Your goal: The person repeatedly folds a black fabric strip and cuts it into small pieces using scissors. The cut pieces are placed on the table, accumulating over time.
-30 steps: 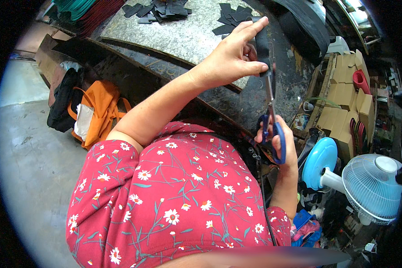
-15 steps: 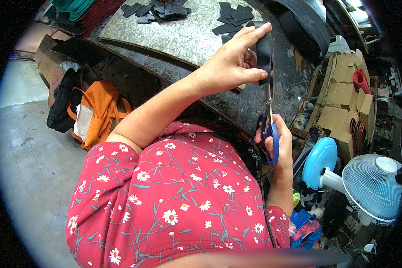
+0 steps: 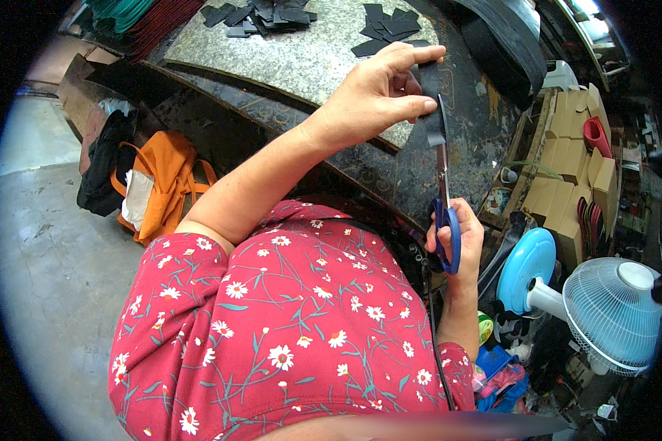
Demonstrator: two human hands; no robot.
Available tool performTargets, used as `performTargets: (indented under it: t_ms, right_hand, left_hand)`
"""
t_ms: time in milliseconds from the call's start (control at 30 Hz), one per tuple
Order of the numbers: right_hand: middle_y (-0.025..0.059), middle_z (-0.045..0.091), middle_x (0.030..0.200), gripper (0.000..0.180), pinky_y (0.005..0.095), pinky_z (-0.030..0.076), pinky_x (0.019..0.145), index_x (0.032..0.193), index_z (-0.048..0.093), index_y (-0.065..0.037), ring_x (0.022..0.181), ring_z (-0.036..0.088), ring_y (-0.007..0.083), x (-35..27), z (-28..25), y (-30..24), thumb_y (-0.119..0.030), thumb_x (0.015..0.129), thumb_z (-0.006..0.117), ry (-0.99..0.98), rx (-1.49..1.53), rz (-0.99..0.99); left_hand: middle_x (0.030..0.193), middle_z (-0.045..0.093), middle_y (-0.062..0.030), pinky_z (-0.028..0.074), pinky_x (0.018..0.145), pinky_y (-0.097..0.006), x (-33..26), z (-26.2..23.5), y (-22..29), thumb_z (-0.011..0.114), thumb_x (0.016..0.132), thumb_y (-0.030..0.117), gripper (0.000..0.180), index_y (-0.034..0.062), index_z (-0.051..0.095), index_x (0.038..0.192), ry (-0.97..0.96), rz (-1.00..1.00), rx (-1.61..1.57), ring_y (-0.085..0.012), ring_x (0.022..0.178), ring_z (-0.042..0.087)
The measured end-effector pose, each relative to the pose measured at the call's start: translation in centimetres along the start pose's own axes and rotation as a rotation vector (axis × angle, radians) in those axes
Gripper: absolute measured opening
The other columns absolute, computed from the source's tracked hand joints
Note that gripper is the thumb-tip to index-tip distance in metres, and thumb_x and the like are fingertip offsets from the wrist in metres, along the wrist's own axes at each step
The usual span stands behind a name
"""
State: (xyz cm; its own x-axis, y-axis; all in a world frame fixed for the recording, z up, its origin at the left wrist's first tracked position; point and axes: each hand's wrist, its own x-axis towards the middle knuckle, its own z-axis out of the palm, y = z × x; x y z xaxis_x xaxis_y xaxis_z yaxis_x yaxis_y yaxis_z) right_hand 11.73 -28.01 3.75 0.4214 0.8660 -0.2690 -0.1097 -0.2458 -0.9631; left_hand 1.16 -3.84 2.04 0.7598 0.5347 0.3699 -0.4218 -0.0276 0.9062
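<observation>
A black flat strip point(image 3: 430, 77) is held by my left hand point(image 3: 386, 92), its thumb below and its forefinger stretched along the top end. My right hand point(image 3: 467, 239) has its fingers through the blue handles of a pair of scissors point(image 3: 453, 235). The blades point away from me and lie along the strip's right side and lower end. Whether the blades are closed on the strip I cannot tell. Beyond my left hand, cut black pieces point(image 3: 390, 28) lie on a speckled grey board point(image 3: 301, 66), and another pile of black pieces point(image 3: 283, 15) sits further left.
The board rests on a dark worktop point(image 3: 471, 154). A wide black roll point(image 3: 504, 44) stands at the far right. Cardboard boxes point(image 3: 559, 154) and a blue-and-white fan point(image 3: 610, 309) are on my right. An orange bag point(image 3: 173, 176) lies to the left.
My left thumb has come closer to its forefinger, and the fingertip is slightly lower. My right hand and the scissors have drawn a little toward me, the blade tips sitting lower along the strip.
</observation>
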Motion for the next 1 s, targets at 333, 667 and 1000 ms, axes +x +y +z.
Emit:
performTargets:
  t_ms: [333,667,1000]
  right_hand:
    - [0.0015,0.055,0.072,0.058,0.0189,0.035,0.049,0.105,0.049,-0.001,0.055,0.048,0.0057,0.7,0.5,0.2,-0.034,0.072,0.083,-0.028,-0.048,-0.028]
    - [0.0030,0.056,0.070,0.041,0.0196,0.039,0.048,0.103,0.051,0.002,0.054,0.053,0.0085,0.0,0.1,0.6,-0.013,0.074,0.076,0.004,0.050,-0.034]
    - [0.0013,0.056,0.073,0.044,0.0178,0.038,0.052,0.102,0.049,-0.001,0.060,0.051,0.0056,0.8,-0.2,0.7,-0.018,0.074,0.078,-0.008,-0.141,-0.076]
  left_hand:
    - [0.156,0.019,-0.0074,0.051,0.074,-0.024,-0.8,1.5,0.2,0.068,0.078,-0.007,0.096,0.0086,0.010,0.152,-0.129,0.023,-0.085,-0.0112,0.094,0.059]
    - [0.152,0.028,-0.0064,0.051,0.076,-0.024,-0.6,1.5,-0.1,0.070,0.078,-0.006,0.091,0.0085,0.018,0.151,-0.115,0.043,-0.128,-0.0090,0.092,0.057]
    - [0.153,0.025,-0.0056,0.051,0.072,-0.022,-0.7,1.7,0.1,0.064,0.080,-0.010,0.088,0.0088,0.017,0.152,-0.087,-0.021,-0.182,-0.0092,0.092,0.056]
